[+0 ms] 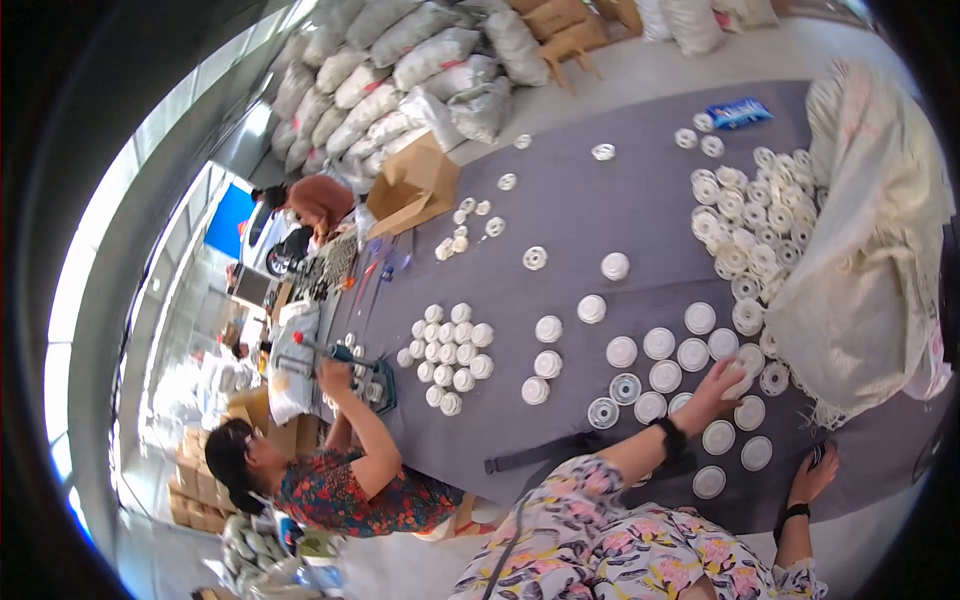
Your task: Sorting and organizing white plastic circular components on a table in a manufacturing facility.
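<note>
My left hand [718,388] is closed on the edge of a round white plastic disc [747,366], just over the table. Around it lie several similar white discs [665,376], spread flat; two [602,412] show a shinier, ringed face. Close to the table's near right edge, my right hand [814,476] has its fingers bent around a small dark object [818,455] whose kind is too small to tell. Beyond the left hand, a heap of white ring-shaped parts [745,215] spills beside a large pale woven sack [860,250].
White stacked knob-like parts [450,350] stand grouped to the left on the grey-covered table [450,270]. A co-worker [340,480] handles a green hand press [375,380] there. A blue packet [738,113], an open carton [412,185] and a black strap [535,455] lie farther out.
</note>
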Motion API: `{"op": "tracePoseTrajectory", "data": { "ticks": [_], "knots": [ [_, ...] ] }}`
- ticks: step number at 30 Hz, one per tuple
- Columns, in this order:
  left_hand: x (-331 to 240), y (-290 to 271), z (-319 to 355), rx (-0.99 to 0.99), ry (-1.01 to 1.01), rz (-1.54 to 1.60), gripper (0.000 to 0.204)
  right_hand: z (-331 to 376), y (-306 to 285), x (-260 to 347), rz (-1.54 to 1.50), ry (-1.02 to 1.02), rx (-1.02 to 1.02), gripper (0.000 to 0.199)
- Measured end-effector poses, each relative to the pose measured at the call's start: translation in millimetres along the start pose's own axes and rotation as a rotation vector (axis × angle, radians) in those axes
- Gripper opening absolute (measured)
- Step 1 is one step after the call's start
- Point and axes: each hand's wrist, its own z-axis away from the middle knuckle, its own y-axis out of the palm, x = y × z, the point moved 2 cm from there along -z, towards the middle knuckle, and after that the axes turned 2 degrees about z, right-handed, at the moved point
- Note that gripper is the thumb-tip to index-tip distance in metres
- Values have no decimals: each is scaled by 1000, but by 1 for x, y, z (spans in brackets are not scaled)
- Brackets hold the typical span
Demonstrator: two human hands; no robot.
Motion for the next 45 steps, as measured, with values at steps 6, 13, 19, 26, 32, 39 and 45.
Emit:
{"op": "tracePoseTrajectory", "data": {
  "ticks": [6,13,19,26,32,39,45],
  "knots": [
    [-1,-67,114,-120,-28,107,42,-2,-1,3,-24,139,35,47],
    [38,-122,167,-138,-83,366,32,9,-46,60,-63,120,-368,51],
    [25,-122,175,31,0,253,36,68,-44,193,-989,-48,641,46],
    [16,-139,203,182,-81,280,39,146,-51,335,-779,-306,562,47],
    [17,-184,256,267,-321,374,42,170,-49,351,-541,-281,1040,41],
    [-5,-180,281,336,-216,298,43,165,-62,373,-506,-628,913,59],
    [-27,-180,271,358,-131,80,42,136,-58,395,-463,-823,1050,56]
  ]
}}
